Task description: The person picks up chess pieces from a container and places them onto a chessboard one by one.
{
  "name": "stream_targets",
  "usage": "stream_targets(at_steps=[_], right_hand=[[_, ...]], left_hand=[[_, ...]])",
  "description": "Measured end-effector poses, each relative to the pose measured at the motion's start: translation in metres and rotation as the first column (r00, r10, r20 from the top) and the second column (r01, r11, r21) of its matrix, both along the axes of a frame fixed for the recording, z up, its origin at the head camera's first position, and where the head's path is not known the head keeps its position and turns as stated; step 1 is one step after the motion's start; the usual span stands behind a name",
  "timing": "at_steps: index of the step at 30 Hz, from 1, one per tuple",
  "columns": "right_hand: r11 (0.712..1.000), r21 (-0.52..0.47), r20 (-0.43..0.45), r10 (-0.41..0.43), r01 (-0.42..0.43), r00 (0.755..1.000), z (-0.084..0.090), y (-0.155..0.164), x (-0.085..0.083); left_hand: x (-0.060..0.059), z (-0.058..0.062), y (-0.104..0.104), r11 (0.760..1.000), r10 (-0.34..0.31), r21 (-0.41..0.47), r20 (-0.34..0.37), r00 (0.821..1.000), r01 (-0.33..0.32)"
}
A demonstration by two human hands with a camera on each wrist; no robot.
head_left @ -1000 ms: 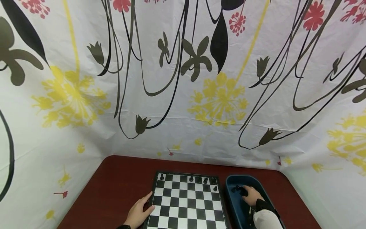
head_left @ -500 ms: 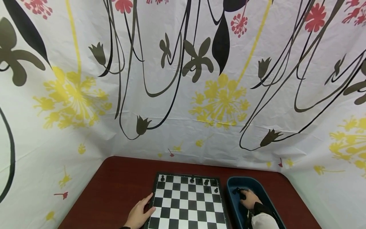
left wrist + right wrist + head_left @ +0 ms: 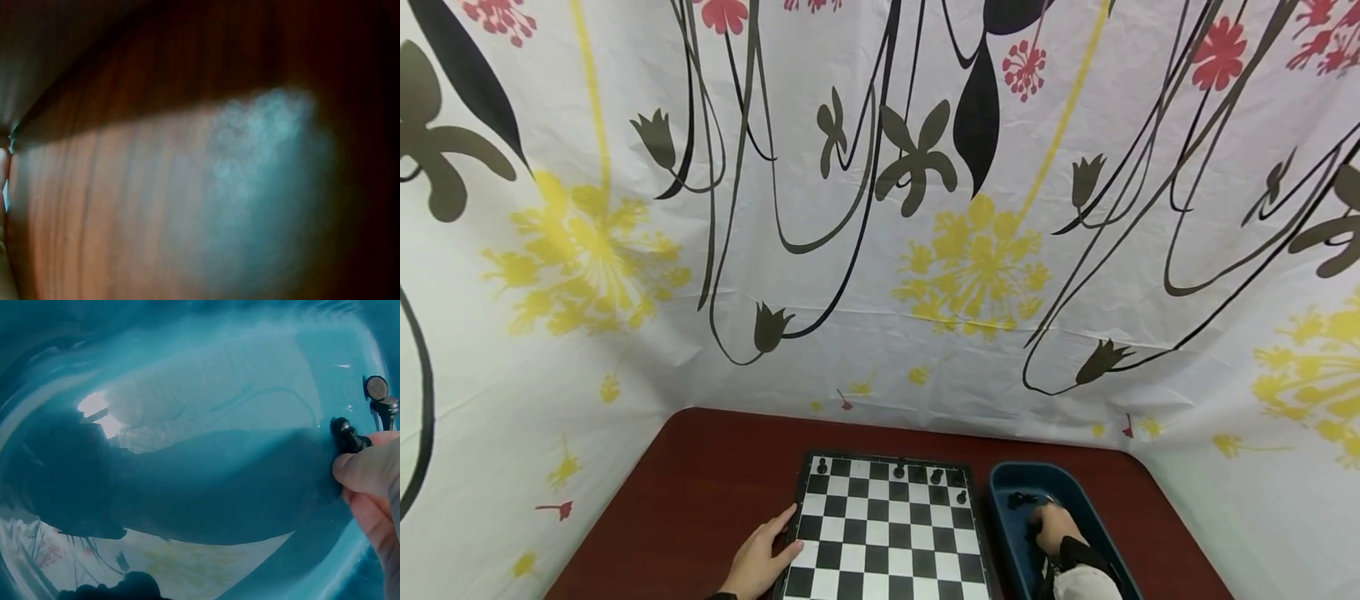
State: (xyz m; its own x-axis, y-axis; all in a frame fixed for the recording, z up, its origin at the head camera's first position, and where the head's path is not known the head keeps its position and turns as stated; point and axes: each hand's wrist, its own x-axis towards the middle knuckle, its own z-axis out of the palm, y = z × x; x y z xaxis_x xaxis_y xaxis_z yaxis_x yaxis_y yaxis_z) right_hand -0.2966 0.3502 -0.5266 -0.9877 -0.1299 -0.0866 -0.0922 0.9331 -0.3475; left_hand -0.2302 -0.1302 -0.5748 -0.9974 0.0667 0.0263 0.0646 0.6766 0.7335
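Observation:
A black-and-white chessboard (image 3: 880, 542) lies on a red-brown table (image 3: 700, 483). Several black pieces (image 3: 936, 477) stand along its far rows. My left hand (image 3: 765, 552) rests flat against the board's left edge with the fingers relaxed. To the right of the board stands a blue bin (image 3: 1000, 483), and my right hand (image 3: 1051, 527) is down inside it. In the right wrist view my fingertips (image 3: 365, 472) pinch a black chess piece (image 3: 347, 434) against the bin's blue wall (image 3: 219, 400). Another black piece (image 3: 381, 394) lies just beyond it.
More loose black pieces (image 3: 1018, 500) lie at the bin's far end. A flower-printed sheet (image 3: 880, 208) closes off the table's back and sides. The left wrist view shows only blurred table wood (image 3: 125, 206).
My right hand has drawn back a little toward me inside the bin, away from the pieces at its far end. The left hand has stayed on the board's edge.

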Motion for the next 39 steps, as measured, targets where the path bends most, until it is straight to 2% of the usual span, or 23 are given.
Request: stream_targets(at_steps=[4,9,14,18,23,28,39], right_hand=[[1.0,-0.009,0.02,-0.028,0.028,0.999,-0.005,0.003,0.008],[0.999,-0.016,-0.03,-0.047,0.046,0.998,-0.005,0.006,0.015],[0.998,-0.04,-0.023,-0.057,0.056,0.998,0.0,0.006,0.021],[0.998,-0.024,-0.001,-0.059,0.059,0.998,0.004,0.007,0.019],[0.998,-0.003,0.017,-0.068,0.068,0.998,0.017,0.005,0.007],[0.998,-0.014,0.014,-0.059,0.059,0.998,0.035,0.005,0.0],[0.999,-0.011,-0.016,-0.035,0.035,0.999,0.063,0.014,0.003]], left_hand=[[0.004,-0.004,0.0,1.0,0.011,-0.009,0.01,1.0,-0.011],[0.004,-0.006,-0.002,1.0,0.023,-0.016,0.019,1.0,-0.023],[0.003,-0.004,-0.004,0.999,0.03,-0.018,0.038,0.999,-0.03],[0.001,0.0,-0.004,0.999,0.033,-0.022,0.036,0.999,-0.032],[-0.006,0.006,-0.005,1.0,0.024,-0.017,-0.002,1.0,-0.024],[-0.01,0.006,-0.006,0.999,0.028,-0.021,-0.039,0.999,-0.028],[-0.003,0.006,-0.001,1.0,-0.002,-0.011,-0.049,0.999,0.001]])
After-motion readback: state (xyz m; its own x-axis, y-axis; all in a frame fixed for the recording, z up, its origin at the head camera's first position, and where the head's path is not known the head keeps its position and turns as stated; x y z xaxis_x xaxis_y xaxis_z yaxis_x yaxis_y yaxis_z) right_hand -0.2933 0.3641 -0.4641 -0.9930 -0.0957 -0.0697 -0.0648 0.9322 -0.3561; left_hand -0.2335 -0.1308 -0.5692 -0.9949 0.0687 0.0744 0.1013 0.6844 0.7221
